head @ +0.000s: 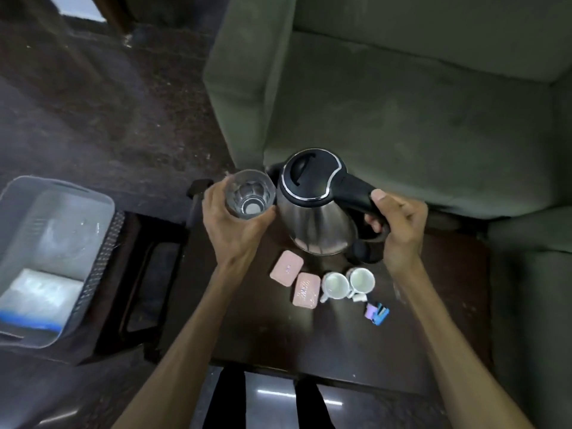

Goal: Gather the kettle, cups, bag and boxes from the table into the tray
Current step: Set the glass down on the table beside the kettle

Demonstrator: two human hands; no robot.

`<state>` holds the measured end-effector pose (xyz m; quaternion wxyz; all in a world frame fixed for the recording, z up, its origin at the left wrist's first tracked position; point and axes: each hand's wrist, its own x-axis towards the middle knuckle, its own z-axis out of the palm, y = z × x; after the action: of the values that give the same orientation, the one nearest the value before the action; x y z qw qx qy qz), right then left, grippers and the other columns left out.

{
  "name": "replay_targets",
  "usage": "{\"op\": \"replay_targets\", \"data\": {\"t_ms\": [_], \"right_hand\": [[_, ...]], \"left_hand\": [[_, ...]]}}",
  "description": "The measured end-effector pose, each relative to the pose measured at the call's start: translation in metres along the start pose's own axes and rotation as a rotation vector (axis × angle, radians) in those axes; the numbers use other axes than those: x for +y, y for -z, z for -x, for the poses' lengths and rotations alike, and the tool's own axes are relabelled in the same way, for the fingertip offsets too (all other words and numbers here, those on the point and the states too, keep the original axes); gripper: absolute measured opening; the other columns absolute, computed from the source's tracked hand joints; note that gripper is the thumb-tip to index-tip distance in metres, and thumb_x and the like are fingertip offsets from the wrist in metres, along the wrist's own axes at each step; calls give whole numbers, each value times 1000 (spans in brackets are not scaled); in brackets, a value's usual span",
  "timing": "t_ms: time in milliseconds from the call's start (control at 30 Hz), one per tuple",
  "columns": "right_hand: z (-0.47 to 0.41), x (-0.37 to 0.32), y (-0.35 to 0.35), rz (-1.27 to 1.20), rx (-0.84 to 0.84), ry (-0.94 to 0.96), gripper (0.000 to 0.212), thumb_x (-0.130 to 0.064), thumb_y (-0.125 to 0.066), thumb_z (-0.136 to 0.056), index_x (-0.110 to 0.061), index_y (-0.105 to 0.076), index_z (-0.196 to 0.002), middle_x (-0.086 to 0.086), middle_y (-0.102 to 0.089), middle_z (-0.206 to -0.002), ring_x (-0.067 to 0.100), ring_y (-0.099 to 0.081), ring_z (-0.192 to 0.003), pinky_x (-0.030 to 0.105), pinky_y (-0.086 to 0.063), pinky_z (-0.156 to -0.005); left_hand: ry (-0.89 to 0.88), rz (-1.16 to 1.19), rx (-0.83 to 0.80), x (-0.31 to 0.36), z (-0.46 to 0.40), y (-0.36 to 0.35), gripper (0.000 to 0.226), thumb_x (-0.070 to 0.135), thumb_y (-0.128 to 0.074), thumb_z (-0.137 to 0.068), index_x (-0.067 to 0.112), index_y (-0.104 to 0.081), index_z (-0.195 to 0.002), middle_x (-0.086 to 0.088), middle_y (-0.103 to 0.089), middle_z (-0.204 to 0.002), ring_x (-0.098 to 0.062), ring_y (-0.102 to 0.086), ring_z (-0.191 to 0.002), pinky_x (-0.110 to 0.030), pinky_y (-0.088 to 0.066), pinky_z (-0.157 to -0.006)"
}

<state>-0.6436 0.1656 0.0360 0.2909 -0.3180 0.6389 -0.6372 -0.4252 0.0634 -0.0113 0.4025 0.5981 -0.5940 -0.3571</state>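
My right hand (397, 224) grips the black handle of a steel kettle (315, 218), held just above its black base (366, 252) on the dark table (433, 320). My left hand (230, 227) holds a clear drinking glass (249, 195) upright, close to the kettle's left side. On the table below lie two pink boxes (286, 272) (306, 291), two white cups (335, 284) (360, 280) and a small blue and purple bag (377, 312). The grey tray (58, 258) stands at the left on a lower stool.
A white and blue packet (40, 297) lies inside the tray. The tray rests on a dark wooden stool (136, 274) beside the table. A green sofa (402, 88) fills the space behind the table. My legs show at the bottom edge.
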Motion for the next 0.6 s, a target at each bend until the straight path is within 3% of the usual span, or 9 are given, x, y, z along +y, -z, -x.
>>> {"op": "replay_targets", "data": {"t_ms": [133,233,367,433,500,600], "right_hand": [[7,0,68,53,32,-6,48,-28,-64,-93,-13,-44,-52,29,-30,-53,9,-35,-48,14,-34,-50],[12,0,108,95,41,-19,54,-28,-64,-93,7,-44,-57,30,-33,-52,18,-34,-52,13,-38,-52],[13,1,144,160,1,-39,58,-30,-64,-92,11,-47,-56,25,-39,-50,17,-38,-50,14,-39,-53],[14,1,157,210,-28,-49,59,-34,-65,-93,9,-49,-56,19,-39,-49,12,-40,-50,18,-36,-53],[15,2,168,263,-49,-66,53,-37,-66,-94,-5,-53,-54,5,-41,-48,12,-40,-51,28,-32,-51],[15,1,177,359,-83,-86,50,-40,-67,-95,-22,-52,-51,-4,-41,-48,26,-39,-51,50,-35,-53]], "left_hand": [[-7,-17,-107,16,32,-51,75,33,-87,-55,20,-67,-126,3,-62,-123,-19,-61,-117,-40,-54,-99],[-11,-54,-172,22,55,-82,78,39,-84,-54,19,-65,-128,5,-61,-124,-15,-60,-118,-31,-52,-101],[-20,-93,-239,24,76,-107,77,27,-89,-56,17,-65,-128,3,-61,-125,-18,-59,-117,-37,-53,-100],[-25,-113,-256,24,84,-115,76,22,-91,-56,15,-66,-127,1,-61,-125,-20,-59,-117,-38,-53,-100],[-37,-132,-275,24,90,-122,74,19,-91,-57,15,-66,-126,0,-62,-124,-20,-58,-117,-35,-52,-100],[-52,-168,-312,18,98,-128,72,16,-91,-58,14,-66,-126,-1,-62,-124,-20,-56,-118,-27,-47,-97]]}}
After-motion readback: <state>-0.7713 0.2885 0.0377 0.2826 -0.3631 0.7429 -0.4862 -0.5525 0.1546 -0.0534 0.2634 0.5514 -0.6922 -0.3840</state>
